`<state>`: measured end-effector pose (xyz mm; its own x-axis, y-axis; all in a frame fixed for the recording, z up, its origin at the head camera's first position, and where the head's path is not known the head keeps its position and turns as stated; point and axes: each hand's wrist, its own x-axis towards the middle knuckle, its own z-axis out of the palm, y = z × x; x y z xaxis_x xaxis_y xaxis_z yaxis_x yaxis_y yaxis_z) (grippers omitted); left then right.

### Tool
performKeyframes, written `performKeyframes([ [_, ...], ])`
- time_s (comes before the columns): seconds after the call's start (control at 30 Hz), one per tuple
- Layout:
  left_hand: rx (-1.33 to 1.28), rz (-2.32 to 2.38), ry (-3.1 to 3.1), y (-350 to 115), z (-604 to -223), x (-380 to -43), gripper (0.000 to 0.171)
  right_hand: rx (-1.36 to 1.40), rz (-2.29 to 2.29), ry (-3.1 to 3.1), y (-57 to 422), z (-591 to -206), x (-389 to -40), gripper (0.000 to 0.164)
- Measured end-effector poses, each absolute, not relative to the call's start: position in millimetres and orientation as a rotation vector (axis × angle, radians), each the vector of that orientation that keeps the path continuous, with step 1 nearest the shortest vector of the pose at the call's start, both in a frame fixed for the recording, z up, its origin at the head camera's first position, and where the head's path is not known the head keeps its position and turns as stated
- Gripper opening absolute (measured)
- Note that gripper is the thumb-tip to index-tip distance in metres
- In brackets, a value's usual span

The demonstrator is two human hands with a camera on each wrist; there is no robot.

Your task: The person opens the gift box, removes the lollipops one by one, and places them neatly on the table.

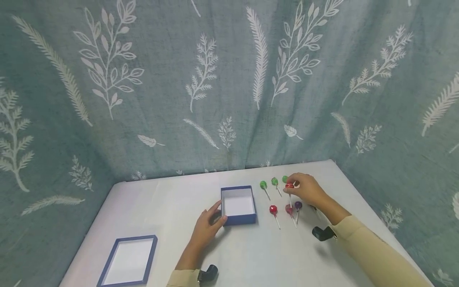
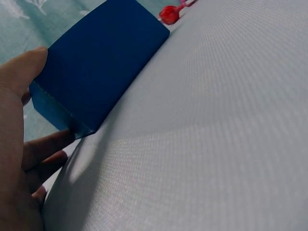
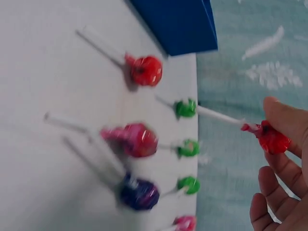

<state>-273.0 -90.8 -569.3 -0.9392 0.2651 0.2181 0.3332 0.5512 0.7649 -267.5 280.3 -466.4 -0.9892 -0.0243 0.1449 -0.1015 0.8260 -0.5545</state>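
My left hand (image 1: 206, 227) holds the left front corner of a blue open box (image 1: 245, 219) with a white inside. In the left wrist view the thumb lies at the box's upper edge, the fingers lower on its side. Above the table, my right hand (image 1: 305, 189) pinches the head of a red lollipop (image 3: 273, 139), its white stick pointing away from the fingers. Below that hand lie another red lollipop (image 1: 273, 209), a pink lollipop (image 1: 289, 209) and a purple lollipop (image 1: 298, 205). Three green lollipops, one of them a green lollipop (image 1: 263, 184), lie farther back.
A shallow blue-rimmed lid (image 1: 155, 247) lies with its white inside up at the table's front left. Another pink lollipop (image 3: 185, 223) shows at the right wrist view's bottom edge. A leaf-patterned green curtain (image 1: 229, 99) surrounds the white table (image 1: 172, 199).
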Motion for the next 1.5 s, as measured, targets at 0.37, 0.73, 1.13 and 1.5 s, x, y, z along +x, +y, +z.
performKeyframes([
  [0.37,-0.482,-1.351,-2.714,-89.3,-569.7,-269.4,0.058,-0.004,0.962,-2.799,324.4,-484.1,-249.0,0.037],
  [0.73,-0.487,-1.321,-2.709,-91.7,-571.8,-272.2,0.058,-0.073,0.942,-2.835,359.6,-499.7,-243.8,0.038],
  [1.13,-0.488,-1.349,-2.712,-92.1,-571.9,-270.4,0.058,-0.225,0.944,-2.976,385.8,-529.0,-245.7,0.033],
  [1.5,-0.495,-1.337,-2.707,-88.8,-570.6,-270.5,0.058,-0.202,0.912,-2.964,388.9,-536.8,-237.0,0.041],
])
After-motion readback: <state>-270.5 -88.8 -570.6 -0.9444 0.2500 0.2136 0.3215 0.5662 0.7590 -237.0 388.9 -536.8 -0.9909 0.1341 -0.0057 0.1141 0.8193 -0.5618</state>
